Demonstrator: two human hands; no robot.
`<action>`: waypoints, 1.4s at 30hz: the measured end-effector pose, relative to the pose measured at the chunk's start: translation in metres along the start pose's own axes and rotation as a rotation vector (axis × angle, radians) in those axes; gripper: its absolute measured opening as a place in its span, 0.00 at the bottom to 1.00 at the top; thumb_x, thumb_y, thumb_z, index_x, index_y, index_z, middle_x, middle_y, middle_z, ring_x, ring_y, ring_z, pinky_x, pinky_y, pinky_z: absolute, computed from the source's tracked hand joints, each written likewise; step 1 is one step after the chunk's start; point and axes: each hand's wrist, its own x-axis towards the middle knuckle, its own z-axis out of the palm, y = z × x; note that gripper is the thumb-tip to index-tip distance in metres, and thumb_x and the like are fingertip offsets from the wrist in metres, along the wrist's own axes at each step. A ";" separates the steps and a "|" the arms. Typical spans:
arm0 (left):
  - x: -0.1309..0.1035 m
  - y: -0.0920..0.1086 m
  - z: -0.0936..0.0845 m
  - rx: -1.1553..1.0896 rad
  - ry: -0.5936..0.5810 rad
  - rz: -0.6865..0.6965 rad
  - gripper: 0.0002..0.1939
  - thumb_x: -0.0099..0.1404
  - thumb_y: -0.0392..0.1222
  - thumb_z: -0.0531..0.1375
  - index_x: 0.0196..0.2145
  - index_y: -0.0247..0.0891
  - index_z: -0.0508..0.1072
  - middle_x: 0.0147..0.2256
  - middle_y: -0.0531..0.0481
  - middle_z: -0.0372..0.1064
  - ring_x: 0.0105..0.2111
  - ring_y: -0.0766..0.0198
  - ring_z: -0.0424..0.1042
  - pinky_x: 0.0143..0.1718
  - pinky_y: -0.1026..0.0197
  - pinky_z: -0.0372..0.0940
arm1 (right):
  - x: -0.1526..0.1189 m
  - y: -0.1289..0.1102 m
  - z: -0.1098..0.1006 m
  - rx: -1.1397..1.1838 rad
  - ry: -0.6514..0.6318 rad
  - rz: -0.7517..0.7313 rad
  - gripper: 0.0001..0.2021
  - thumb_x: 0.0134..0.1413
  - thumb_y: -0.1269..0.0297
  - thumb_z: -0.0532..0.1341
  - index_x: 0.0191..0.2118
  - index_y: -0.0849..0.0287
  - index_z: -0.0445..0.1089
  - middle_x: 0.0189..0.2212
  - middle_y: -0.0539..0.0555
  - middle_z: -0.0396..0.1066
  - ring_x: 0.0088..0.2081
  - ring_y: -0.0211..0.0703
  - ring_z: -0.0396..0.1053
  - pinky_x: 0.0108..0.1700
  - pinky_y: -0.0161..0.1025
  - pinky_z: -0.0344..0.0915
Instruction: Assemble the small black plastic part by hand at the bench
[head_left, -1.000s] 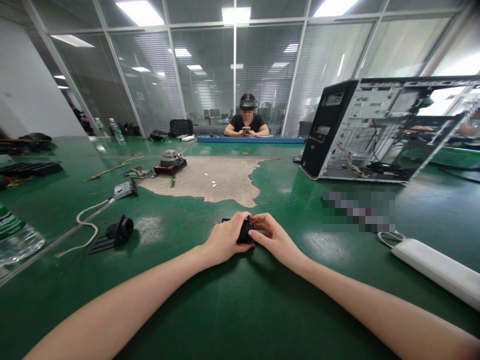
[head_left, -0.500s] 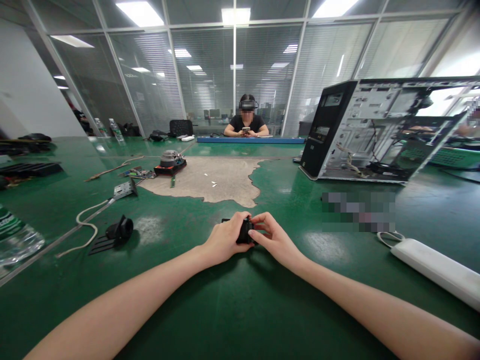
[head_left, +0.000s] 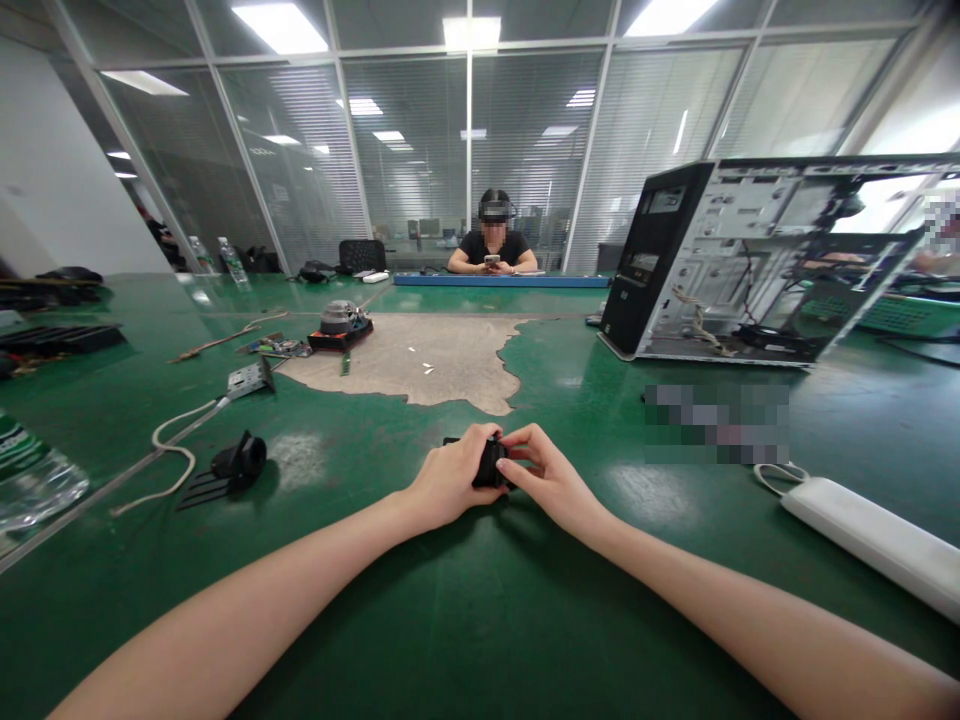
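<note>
A small black plastic part (head_left: 491,464) is held between both hands just above or on the green tabletop; its exact kind is hard to make out. Wrapped around its left side is my left hand (head_left: 454,470), closed on it. From the right, my right hand (head_left: 546,470) grips its right end with thumb and fingertips. Much of the part is covered by the fingers. Over to the left lies another black plastic piece (head_left: 238,462) with a round opening and a slatted base.
An opened computer case (head_left: 679,265) stands at right, a white power strip (head_left: 862,535) nearer. Left are a plastic bottle (head_left: 37,475), a metal bracket (head_left: 250,379), a pale cable (head_left: 161,440) and a CPU cooler (head_left: 341,325). Another person (head_left: 493,245) sits opposite, holding a phone.
</note>
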 end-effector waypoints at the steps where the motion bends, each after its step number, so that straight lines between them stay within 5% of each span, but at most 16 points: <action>1: 0.000 0.000 0.000 -0.001 0.000 0.001 0.29 0.52 0.47 0.59 0.49 0.43 0.51 0.45 0.48 0.62 0.39 0.55 0.68 0.36 0.56 0.62 | 0.000 0.000 0.000 -0.007 0.003 0.022 0.09 0.48 0.63 0.57 0.36 0.56 0.58 0.36 0.50 0.63 0.39 0.39 0.65 0.35 0.37 0.67; 11: 0.000 -0.001 0.000 0.006 0.009 0.019 0.29 0.52 0.47 0.59 0.49 0.43 0.50 0.47 0.48 0.60 0.39 0.56 0.68 0.36 0.57 0.63 | -0.003 -0.003 0.000 -0.037 -0.003 -0.067 0.06 0.48 0.65 0.57 0.34 0.57 0.59 0.34 0.50 0.62 0.41 0.40 0.63 0.36 0.36 0.66; 18: 0.000 0.000 0.000 -0.002 -0.003 0.004 0.29 0.52 0.47 0.59 0.49 0.43 0.51 0.46 0.48 0.61 0.39 0.56 0.68 0.36 0.57 0.63 | 0.000 -0.001 0.000 -0.042 -0.007 0.032 0.09 0.48 0.64 0.57 0.38 0.57 0.59 0.37 0.51 0.63 0.38 0.38 0.65 0.37 0.38 0.67; 25: 0.000 0.000 -0.002 -0.019 -0.019 -0.006 0.31 0.50 0.43 0.60 0.49 0.44 0.50 0.47 0.48 0.60 0.40 0.56 0.68 0.37 0.57 0.62 | -0.004 -0.005 0.001 -0.105 0.007 -0.114 0.07 0.47 0.67 0.57 0.35 0.55 0.61 0.37 0.51 0.61 0.42 0.40 0.63 0.39 0.37 0.67; 35: 0.000 -0.001 0.001 -0.007 -0.003 0.006 0.30 0.52 0.46 0.59 0.50 0.43 0.50 0.46 0.47 0.61 0.40 0.55 0.67 0.37 0.56 0.62 | 0.000 -0.002 0.000 -0.073 0.001 0.030 0.11 0.47 0.65 0.58 0.38 0.57 0.59 0.36 0.52 0.64 0.39 0.40 0.65 0.38 0.39 0.67; 42: 0.000 0.001 0.000 -0.015 -0.002 -0.011 0.30 0.52 0.47 0.59 0.49 0.43 0.51 0.46 0.48 0.61 0.39 0.56 0.68 0.37 0.56 0.62 | -0.002 0.000 0.000 -0.090 0.035 -0.103 0.06 0.47 0.65 0.57 0.34 0.56 0.62 0.37 0.51 0.62 0.42 0.41 0.63 0.36 0.36 0.67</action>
